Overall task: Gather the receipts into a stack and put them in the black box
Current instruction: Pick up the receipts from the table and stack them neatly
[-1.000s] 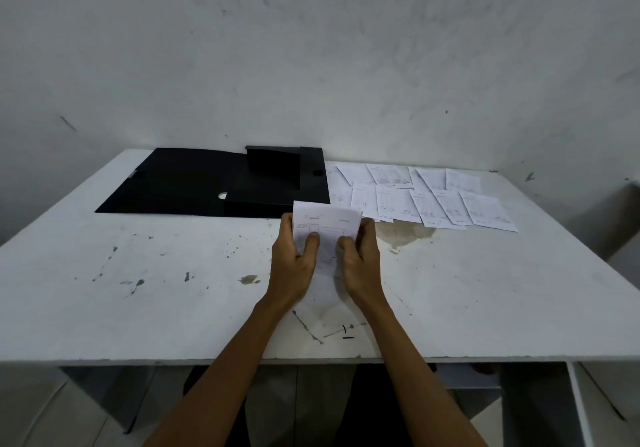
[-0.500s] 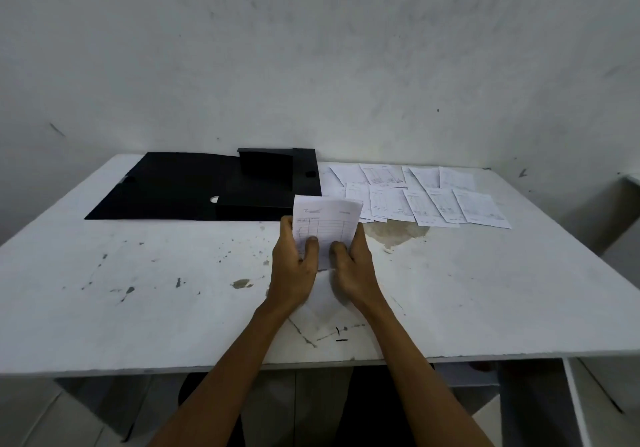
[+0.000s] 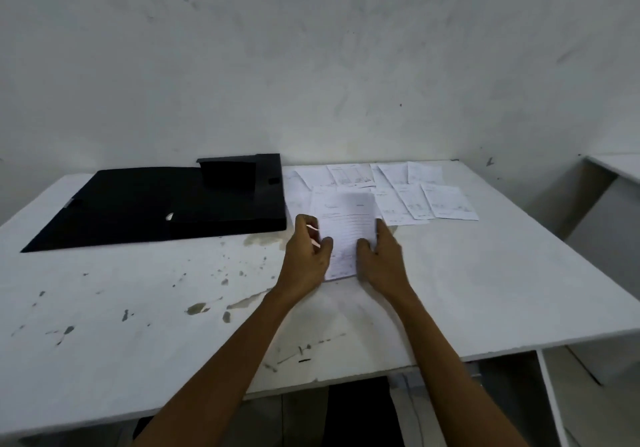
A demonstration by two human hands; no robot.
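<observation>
A: What has changed since a second ago?
B: Both hands have carried the stack of receipts farther out and rightward. The left hand pinches its left edge, the right hand its right.
A: Texture?
B: Thin printed paper, blurred. More loose receipts lie just beyond the right hand; the flat matte black box lies open beyond the left.
A: Surface?
B: A chipped, stained white table against a scuffed wall.

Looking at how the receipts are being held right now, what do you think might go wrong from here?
1. Both hands, left hand and right hand, pinch only the lower part of the held stack, so its free top could splay or slip.
2. Loose receipts on the table overlap, so one may be missed.
3. The black box sits close, so reaching could nudge it.
</observation>
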